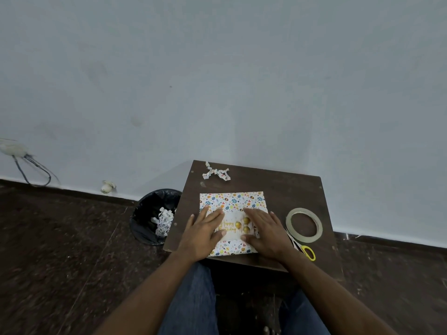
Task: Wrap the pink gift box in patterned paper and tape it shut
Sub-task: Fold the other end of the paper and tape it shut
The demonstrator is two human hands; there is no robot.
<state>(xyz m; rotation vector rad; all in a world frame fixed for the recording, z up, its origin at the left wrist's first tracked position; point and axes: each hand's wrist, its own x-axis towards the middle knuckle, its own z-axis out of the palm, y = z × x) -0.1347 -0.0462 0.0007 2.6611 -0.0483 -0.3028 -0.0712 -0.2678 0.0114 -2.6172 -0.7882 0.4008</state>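
The gift box [233, 227], pale with gold balloons and "happy birthday" lettering, lies flat on the dark table [285, 189]. Patterned paper [232, 200] with coloured dots lies under it and shows at the far and near edges. My left hand [205, 232] rests flat on the box's left side, fingers straight. My right hand [264, 229] presses flat on the right side, fingers spread. A roll of tape [304, 224] lies to the right of the box.
Yellow-handled scissors [305, 250] lie near the tape at the table's right front. A twisted paper scrap [216, 172] sits at the table's far edge. A black bin [154, 216] with paper scraps stands on the floor left of the table.
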